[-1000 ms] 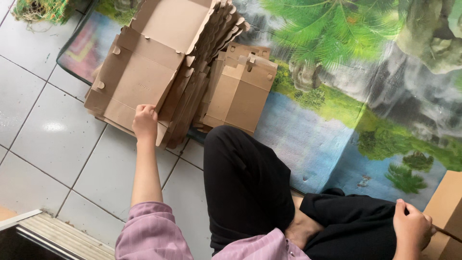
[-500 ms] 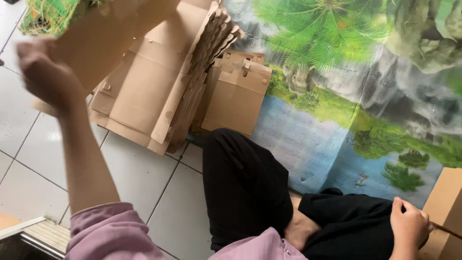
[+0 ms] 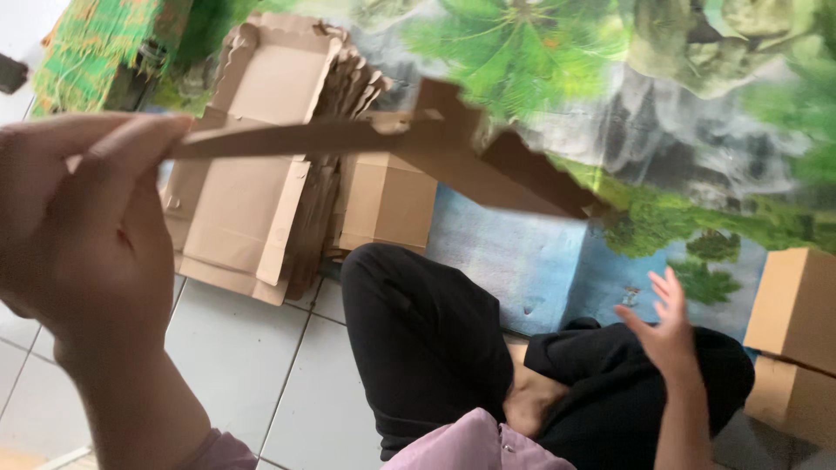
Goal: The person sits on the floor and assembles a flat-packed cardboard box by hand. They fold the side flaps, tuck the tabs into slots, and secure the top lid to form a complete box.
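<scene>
While sitting cross-legged on the tile floor [image 3: 235, 357], holding one flat cardboard sheet [image 3: 366, 135] up at chest height, edge-on to the camera and level. Pinching its near end with the left hand [image 3: 78, 226], thumb and fingers [image 3: 131, 139] closing firmly on the board. Keeping the right hand [image 3: 666, 335] free above the right knee, fingers spread wide, gripping nothing and sitting well apart from the sheet's far end.

Judging the step in hand as bringing a single sheet off the stack and across the lap. Calling, for any next move, for a second grip: getting the right hand onto the far flaps, which are hanging unsupported and sagging to the right, and watching the loose cut edges while turning the board.

Noting the surroundings:
- Stack of flat cardboard [image 3: 244, 191] lying on the floor beyond the left knee, several layers deep, top piece showing open flaps.
- One folded box [image 3: 387, 200] standing just beside that stack.
- Finished boxes [image 3: 797, 305] piled at the right edge, near the right hand.
- Printed landscape mat [image 3: 522, 252] covering the floor ahead.
- Green woven bundle [image 3: 78, 61] resting at top left.

Finding the knees in black trousers [image 3: 427, 339] crowding the working space below the sheet.
</scene>
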